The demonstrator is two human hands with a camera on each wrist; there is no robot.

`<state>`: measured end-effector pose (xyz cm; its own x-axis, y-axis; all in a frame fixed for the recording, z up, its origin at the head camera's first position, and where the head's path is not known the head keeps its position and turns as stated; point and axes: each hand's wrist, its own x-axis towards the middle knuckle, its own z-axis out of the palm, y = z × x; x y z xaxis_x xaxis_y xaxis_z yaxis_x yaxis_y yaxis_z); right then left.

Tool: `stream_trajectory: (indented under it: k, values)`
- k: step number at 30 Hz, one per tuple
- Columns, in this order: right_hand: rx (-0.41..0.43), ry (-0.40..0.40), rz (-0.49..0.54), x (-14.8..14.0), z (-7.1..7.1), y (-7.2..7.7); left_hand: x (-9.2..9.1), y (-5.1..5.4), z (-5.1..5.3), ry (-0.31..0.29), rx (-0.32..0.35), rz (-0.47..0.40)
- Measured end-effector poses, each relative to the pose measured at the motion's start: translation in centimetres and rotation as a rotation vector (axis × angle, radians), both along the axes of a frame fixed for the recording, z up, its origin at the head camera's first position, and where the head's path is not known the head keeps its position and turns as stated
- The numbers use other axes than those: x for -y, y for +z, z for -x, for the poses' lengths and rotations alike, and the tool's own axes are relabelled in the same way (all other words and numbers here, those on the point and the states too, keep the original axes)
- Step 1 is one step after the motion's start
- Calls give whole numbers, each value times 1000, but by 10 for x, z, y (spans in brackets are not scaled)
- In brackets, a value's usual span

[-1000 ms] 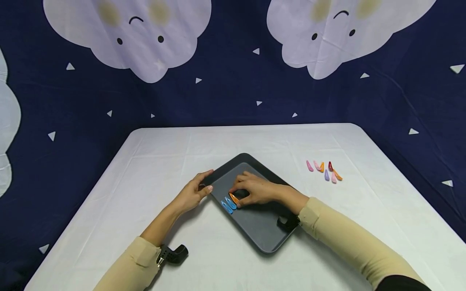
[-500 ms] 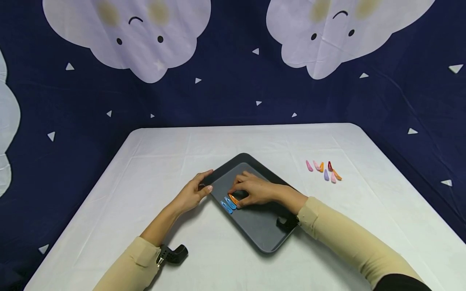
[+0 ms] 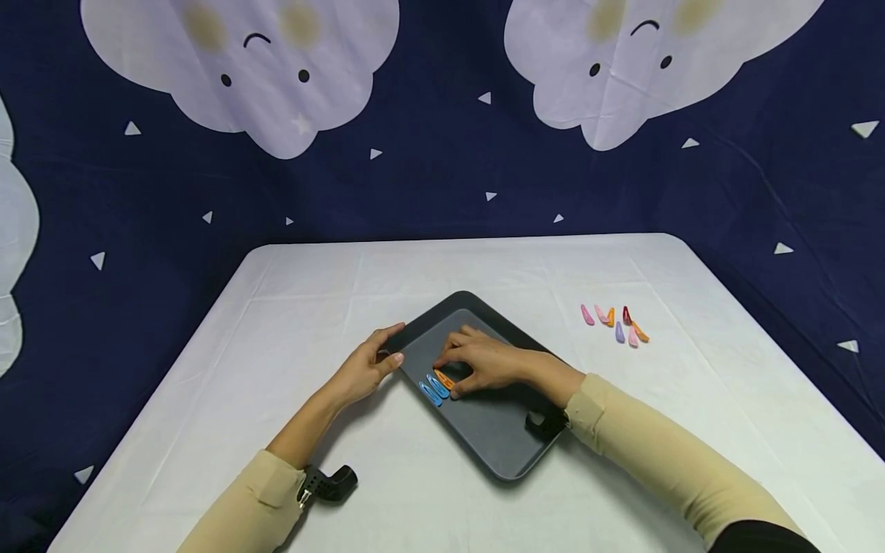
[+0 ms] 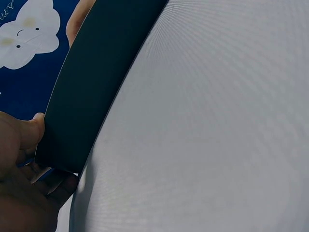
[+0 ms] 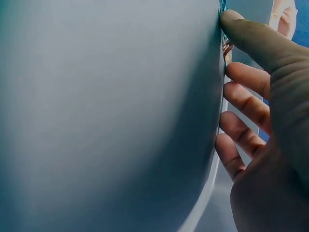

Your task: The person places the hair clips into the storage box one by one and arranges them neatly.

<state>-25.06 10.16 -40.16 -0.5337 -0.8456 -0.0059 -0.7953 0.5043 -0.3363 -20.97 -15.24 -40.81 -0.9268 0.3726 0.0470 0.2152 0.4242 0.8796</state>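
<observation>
A dark grey baking tray [image 3: 498, 438] lies diagonally on the white table. My left hand [image 3: 366, 367] grips its left corner, thumb at the rim; in the left wrist view the thumb and fingers [image 4: 30, 133] are around the tray's end. Over the tray floor, my right hand [image 3: 484, 361] pinches an orange snap hair clip [image 3: 445, 379] between thumb and forefinger. Two blue snap hair clips [image 3: 434, 390] lie side by side just left of it, near the tray's edge. In the right wrist view the right hand's fingertips [image 5: 231, 92] touch the tray floor; the orange clip is mostly hidden there.
Several loose hair clips [image 3: 619, 332] in pink, orange, red and purple lie on the white tablecloth [image 3: 346, 292] right of the tray. A dark blue cloth [image 3: 429, 200] with clouds hangs behind the table. A black wrist camera [image 3: 332, 484] juts from the left forearm.
</observation>
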Motion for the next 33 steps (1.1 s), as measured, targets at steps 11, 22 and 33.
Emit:
stream_trajectory:
  k: [11,22,33]
  values:
    - [37,0,19,-1,1,6,1,-1,0,-1,-7,-4]
    - [10,-45,69,-11,4,21,1,0,0,-2,-8,2]
    - [-24,-100,161,-32,12,44,-1,1,-1,-5,-4,-2]
